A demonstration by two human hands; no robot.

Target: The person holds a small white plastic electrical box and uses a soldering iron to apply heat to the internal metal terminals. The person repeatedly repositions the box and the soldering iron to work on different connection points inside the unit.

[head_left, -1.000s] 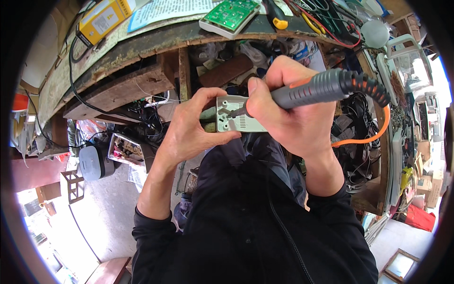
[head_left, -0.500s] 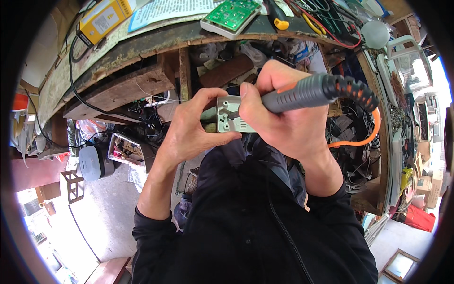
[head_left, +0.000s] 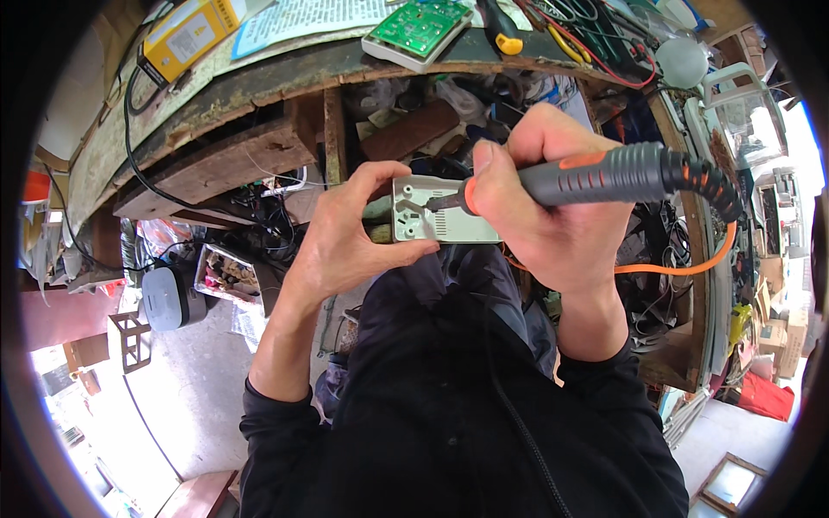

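Observation:
My left hand (head_left: 338,226) grips a small white plastic housing (head_left: 467,226) by its left end, thumb along the near edge and fingers on the far one. The housing's inside faces up, with screw posts at the left and rows of vent slots. Closed round a grey-and-orange soldering iron (head_left: 596,177), my right hand (head_left: 553,216) rests over the housing's right side. The iron's dark tip points left and reaches into the housing near the vent slots; whether it touches the plastic I cannot tell. An orange cord (head_left: 673,269) trails from its handle.
A wooden bench (head_left: 259,91) runs across the far side. On it lie a green circuit board (head_left: 423,30) in a white shell, a yellow-handled screwdriver (head_left: 508,41), red test leads (head_left: 643,79) and a yellow box (head_left: 190,39). Below is a cluttered shelf with a brown block (head_left: 410,129).
My right hand and the soldering iron have shifted right, and the tip has drawn back, so more of the housing shows. My left hand has barely moved.

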